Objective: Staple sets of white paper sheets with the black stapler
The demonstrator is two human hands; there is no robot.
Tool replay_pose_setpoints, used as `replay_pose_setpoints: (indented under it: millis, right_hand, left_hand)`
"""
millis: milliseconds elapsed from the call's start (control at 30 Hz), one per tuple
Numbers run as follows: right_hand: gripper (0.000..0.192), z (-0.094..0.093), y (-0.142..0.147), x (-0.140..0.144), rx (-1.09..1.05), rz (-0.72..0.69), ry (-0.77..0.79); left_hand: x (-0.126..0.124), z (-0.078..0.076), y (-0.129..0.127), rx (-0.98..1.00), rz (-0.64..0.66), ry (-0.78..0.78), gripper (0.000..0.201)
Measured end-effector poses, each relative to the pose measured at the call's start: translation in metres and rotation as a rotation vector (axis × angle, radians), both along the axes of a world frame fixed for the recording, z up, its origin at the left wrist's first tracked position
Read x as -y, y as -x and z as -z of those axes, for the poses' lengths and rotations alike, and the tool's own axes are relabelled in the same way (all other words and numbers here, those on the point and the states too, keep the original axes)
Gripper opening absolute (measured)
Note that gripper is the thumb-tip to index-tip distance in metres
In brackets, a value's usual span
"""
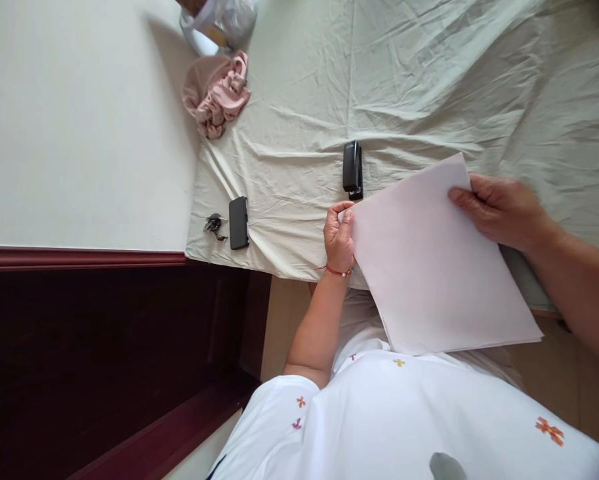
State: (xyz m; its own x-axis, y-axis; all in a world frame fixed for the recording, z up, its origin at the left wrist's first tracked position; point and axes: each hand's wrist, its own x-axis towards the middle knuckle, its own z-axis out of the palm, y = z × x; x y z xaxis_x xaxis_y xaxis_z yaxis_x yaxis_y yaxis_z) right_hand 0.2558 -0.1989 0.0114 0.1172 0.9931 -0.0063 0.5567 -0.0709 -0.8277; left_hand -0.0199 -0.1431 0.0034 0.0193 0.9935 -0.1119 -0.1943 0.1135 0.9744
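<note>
Head view: a stack of paper [439, 267] is gripped at both ends, its long axis from ten to four o'clock; the left hand [339, 237] pinches the corner nearest the stapler [352, 169], the right hand [499, 210] clasps the far edge.

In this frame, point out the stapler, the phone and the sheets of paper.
stapler [352, 168]: head view, middle of its black top.
phone [238, 223]: head view, centre of its dark face.
sheets of paper [429, 267]: head view, middle of the top sheet.

White paper [429, 267]; black stapler [352, 168]; black phone [238, 222]; pink cloth [216, 93]; pale-green sheet [429, 80].
</note>
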Motion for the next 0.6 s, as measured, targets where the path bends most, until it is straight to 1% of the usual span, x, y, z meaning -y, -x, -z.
replay_pose_setpoints:
  millis: [67,133,267,400,500,600]
  right_hand:
    - [0.054,-0.002,0.0,0.001,0.026,-0.01,0.053]
    - [0.052,-0.006,0.002,0.001,0.035,-0.002,0.075]
    - [0.047,-0.012,0.005,0.002,0.03,0.008,0.056]
    - [0.043,-0.011,0.003,0.003,0.021,0.031,0.038]
    - [0.039,-0.01,-0.001,0.003,0.007,0.094,0.024]
    - [0.037,-0.013,-0.006,0.003,0.005,0.152,-0.014]
  left_hand:
    - [0.0,0.0,-0.001,-0.003,-0.019,-0.004,0.048]
    - [0.001,-0.001,-0.001,0.002,-0.037,-0.012,0.05]
    - [0.001,0.0,-0.002,-0.033,-0.064,-0.032,0.045]
    - [-0.002,0.002,-0.002,-0.034,-0.111,-0.053,0.043]
    - [-0.005,0.002,-0.001,0.034,-0.142,-0.005,0.045]
    - [-0.006,0.0,-0.001,0.058,-0.139,0.043,0.047]
